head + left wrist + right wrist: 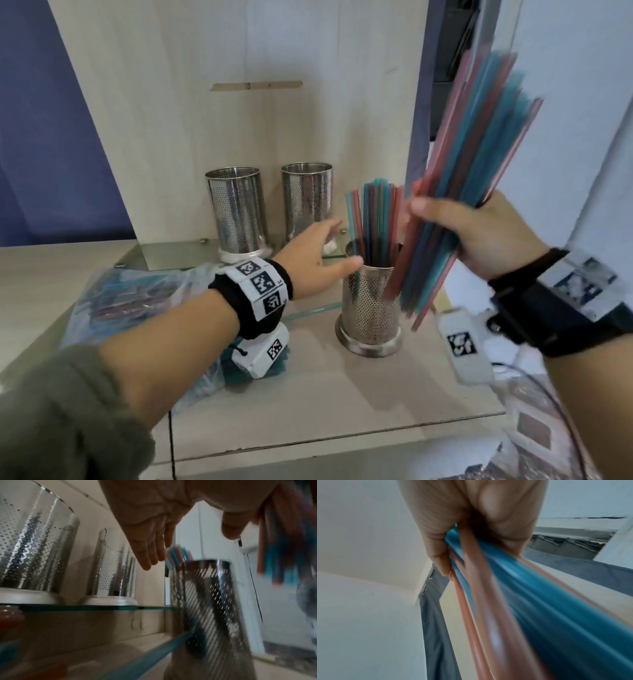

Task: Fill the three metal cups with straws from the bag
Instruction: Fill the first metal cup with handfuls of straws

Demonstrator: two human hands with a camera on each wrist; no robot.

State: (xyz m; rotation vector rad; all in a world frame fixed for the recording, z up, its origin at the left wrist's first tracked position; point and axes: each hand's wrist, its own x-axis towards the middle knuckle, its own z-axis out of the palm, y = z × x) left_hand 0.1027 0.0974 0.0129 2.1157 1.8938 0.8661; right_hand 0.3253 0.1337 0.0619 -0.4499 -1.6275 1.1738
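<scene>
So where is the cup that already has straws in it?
In the head view, the cup with straws stands on the wooden counter, in front of the two empty cups on the glass shelf, between both hands.

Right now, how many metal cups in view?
3. Two empty cups on the glass shelf at the back: left, right. One cup in front on the counter, holding straws.

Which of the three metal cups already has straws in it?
The front cup, alone on the wooden counter by the left hand. The two back cups on the glass shelf look empty.
</scene>
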